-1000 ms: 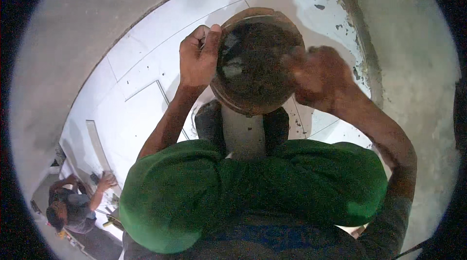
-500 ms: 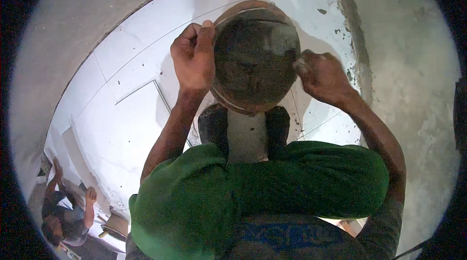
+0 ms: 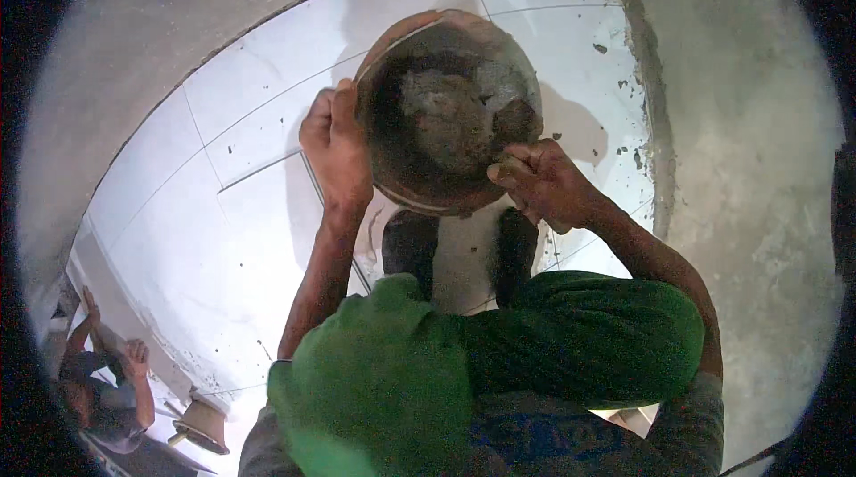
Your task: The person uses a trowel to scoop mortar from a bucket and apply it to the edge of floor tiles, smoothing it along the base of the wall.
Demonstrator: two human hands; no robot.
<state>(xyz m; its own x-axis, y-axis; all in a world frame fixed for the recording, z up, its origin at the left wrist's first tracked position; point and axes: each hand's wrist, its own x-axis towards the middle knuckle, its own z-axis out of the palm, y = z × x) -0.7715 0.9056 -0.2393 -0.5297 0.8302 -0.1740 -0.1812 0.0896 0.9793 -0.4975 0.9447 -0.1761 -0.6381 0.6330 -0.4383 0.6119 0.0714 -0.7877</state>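
A round bucket [image 3: 382,176] with a brownish rim is in front of me, tilted so that I look into it. Wet-looking grey mortar [image 3: 441,116] lies inside. My left hand [image 3: 339,143] is closed on the bucket's left rim, thumb up. My right hand [image 3: 544,183] is closed at the lower right rim, over the bucket's edge. A dark patch shows just beyond its fingers; I cannot tell whether it is a tool or a shadow. What the right fingers hold is hidden. My knees in green cloth [image 3: 580,334] are bent below the bucket, dark footwear [image 3: 410,250] beneath it.
White tiles [image 3: 250,272] with dark crumbs cover the floor. A thin dark-edged strip [image 3: 259,172] lies left of my left arm. Grey walls [image 3: 749,165] rise at the right and far side. At lower left another person [image 3: 111,397] works beside a second bucket [image 3: 203,423].
The bucket has tipped, and the mortar inside now shows more clearly. My right hand has moved down and left along the rim. My left hand has shifted slightly down and left with the bucket.
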